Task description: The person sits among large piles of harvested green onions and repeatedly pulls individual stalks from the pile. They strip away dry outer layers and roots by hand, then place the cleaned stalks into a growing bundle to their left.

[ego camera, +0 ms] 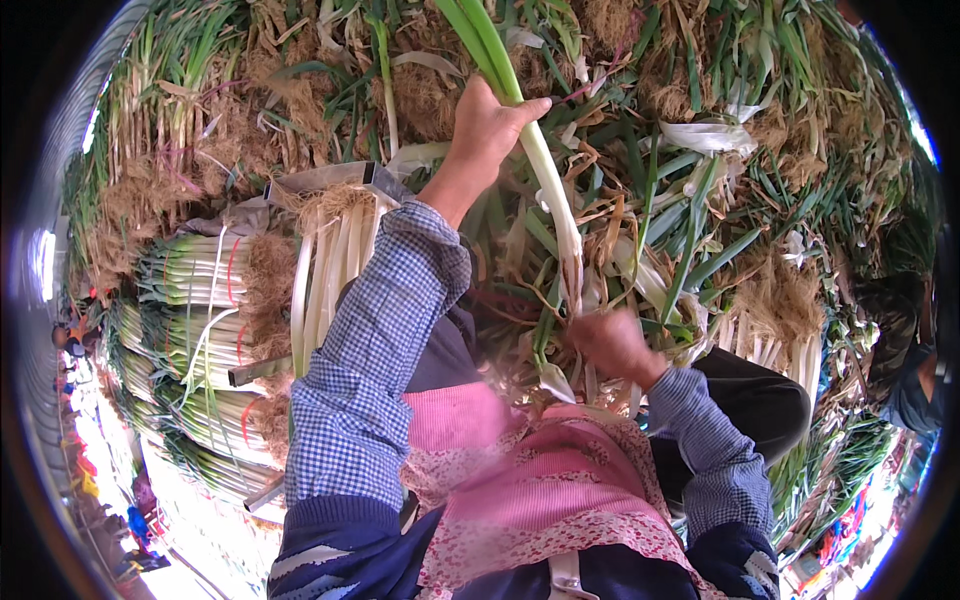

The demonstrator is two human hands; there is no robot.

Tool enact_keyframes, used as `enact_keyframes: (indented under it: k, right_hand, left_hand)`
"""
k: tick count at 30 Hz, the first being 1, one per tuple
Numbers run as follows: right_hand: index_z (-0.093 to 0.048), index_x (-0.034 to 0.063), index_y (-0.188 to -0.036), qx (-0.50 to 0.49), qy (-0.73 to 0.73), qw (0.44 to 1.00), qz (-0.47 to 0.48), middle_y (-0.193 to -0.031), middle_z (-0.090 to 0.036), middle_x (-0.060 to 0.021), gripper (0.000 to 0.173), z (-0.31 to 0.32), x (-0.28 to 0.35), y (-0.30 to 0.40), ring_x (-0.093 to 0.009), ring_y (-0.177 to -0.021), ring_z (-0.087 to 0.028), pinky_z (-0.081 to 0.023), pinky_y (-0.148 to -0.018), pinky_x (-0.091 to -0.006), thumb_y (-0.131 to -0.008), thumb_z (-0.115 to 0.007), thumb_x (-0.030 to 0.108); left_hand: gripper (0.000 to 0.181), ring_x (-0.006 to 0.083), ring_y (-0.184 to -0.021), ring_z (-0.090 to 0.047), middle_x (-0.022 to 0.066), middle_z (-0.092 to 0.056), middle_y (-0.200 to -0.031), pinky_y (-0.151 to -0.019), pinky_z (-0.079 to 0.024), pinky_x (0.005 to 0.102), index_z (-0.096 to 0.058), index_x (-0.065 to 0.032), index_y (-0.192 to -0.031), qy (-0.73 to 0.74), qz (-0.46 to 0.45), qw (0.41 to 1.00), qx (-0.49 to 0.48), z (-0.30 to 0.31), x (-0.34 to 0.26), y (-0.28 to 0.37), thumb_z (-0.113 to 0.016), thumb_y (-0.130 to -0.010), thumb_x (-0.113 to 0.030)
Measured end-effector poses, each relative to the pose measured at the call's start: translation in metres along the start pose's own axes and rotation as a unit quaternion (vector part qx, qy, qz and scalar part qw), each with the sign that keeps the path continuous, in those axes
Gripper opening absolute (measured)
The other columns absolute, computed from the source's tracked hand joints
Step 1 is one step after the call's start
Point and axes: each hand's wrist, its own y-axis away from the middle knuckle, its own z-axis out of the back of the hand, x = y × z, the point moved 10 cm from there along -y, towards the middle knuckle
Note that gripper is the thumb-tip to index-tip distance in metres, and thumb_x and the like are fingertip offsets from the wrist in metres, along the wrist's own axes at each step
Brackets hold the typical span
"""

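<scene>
A large green onion stalk (pixel 551 184) runs from the top centre down towards my lap, its green leaves at the top and its white shaft below. My left hand (pixel 491 131) grips it where green turns to white, with the thumb across the stalk. At the stalk's lower end is my right hand (pixel 615 346), blurred, its fingers curled against the root end and brownish outer layers; what lies between those fingers is hidden. A loose peeled leaf (pixel 556 382) hangs just below that hand.
Left of my left forearm, white stalks with roots (pixel 337 255) stand by a metal frame (pixel 322 180). Further left lie stacked, red-banded onion bundles (pixel 202 270). Leaf scraps (pixel 675 217) and rooted onions cover the ground ahead. More stalks (pixel 780 330) stand beside my right knee. Part of another person (pixel 915 390) shows at far right.
</scene>
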Motion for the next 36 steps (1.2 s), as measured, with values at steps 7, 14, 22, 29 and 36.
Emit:
enact_keyframes:
  k: [7, 14, 22, 29, 36]
  right_hand:
    - [-0.059, 0.0020, -0.109, -0.204, -0.274, 0.939, -0.042, -0.096, -0.062, -0.0170, 0.029, 0.129, -0.018, -0.087, -0.023, -0.077, -0.061, -0.048, -0.069, -0.0319, -0.081, -0.056, 0.003]
    - [-0.058, -0.0009, -0.086, -0.139, 0.005, 0.988, 0.063, -0.083, -0.055, -0.0161, 0.011, 0.076, -0.021, -0.077, -0.032, -0.074, -0.056, -0.045, -0.065, -0.0409, -0.076, -0.053, 0.002]
    - [-0.061, 0.0013, -0.082, 0.074, 0.089, 0.980, -0.160, -0.087, -0.060, -0.0169, 0.012, 0.010, -0.093, 0.005, -0.035, -0.084, -0.060, -0.049, -0.070, -0.0426, -0.077, -0.056, 0.011]
    - [-0.057, -0.0004, -0.114, -0.213, -0.235, 0.948, -0.013, -0.097, -0.065, -0.0168, 0.043, 0.100, 0.004, -0.079, -0.027, -0.088, -0.064, -0.049, -0.079, -0.0359, -0.075, -0.069, 0.013]
    - [-0.061, -0.0042, -0.109, -0.151, -0.399, 0.900, -0.084, -0.086, -0.066, -0.0064, 0.031, 0.083, -0.030, -0.081, -0.010, -0.075, -0.058, -0.048, -0.070, -0.0271, -0.079, -0.065, 0.002]
  left_hand:
    - [0.036, 0.0205, -0.064, -0.050, 0.0130, -0.050, -0.084, -0.062, -0.048, 0.0394, -0.035, 0.0018, -0.119, 0.291, 0.142, 0.941, 0.096, -0.038, -0.008, 0.021, -0.041, -0.083, -0.001]
    - [0.031, 0.0196, -0.061, -0.047, 0.0122, -0.046, -0.080, -0.059, -0.044, 0.0376, -0.037, 0.0023, -0.112, 0.298, 0.123, 0.941, 0.107, -0.029, -0.010, 0.019, -0.039, -0.081, -0.002]
    - [0.027, 0.0192, -0.060, -0.047, 0.0122, -0.046, -0.079, -0.055, -0.044, 0.0360, -0.037, 0.0017, -0.108, 0.277, 0.118, 0.953, 0.035, -0.001, -0.006, 0.013, -0.039, -0.081, -0.002]
    - [0.021, 0.0201, -0.064, -0.051, 0.0127, -0.050, -0.081, -0.058, -0.047, 0.0376, -0.039, 0.0024, -0.107, 0.261, 0.121, 0.957, 0.022, -0.010, -0.002, 0.008, -0.044, -0.087, -0.005]
    - [0.021, 0.0306, -0.088, -0.064, 0.0131, -0.060, -0.092, -0.086, -0.054, 0.0511, -0.050, 0.0019, -0.104, 0.342, 0.100, 0.912, 0.201, -0.044, -0.034, 0.030, -0.057, -0.085, -0.003]
